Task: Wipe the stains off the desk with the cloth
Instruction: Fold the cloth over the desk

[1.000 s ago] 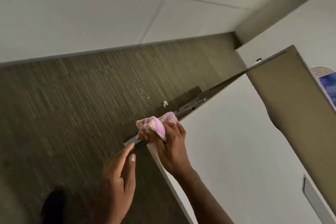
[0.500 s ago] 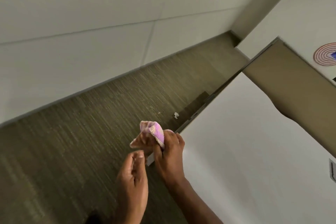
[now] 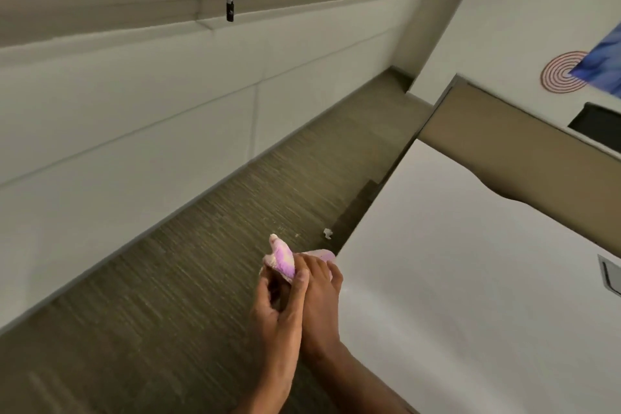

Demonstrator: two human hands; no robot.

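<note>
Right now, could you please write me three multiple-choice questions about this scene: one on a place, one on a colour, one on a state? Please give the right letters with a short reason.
1. Where is the cloth?
A. flat in the middle of the desk
B. at the desk's near-left edge, over the carpet
C. on the windowsill

2. What colour is the cloth?
A. pink and purple
B. green
C. black

3. How is the cloth held?
A. lying loose, untouched
B. by one hand only
C. bunched between both hands

Answers:
1 B: it sits just left of the white desk edge.
2 A: pale pink with purple patches.
3 C: the left hand and right hand both close on it.
</note>
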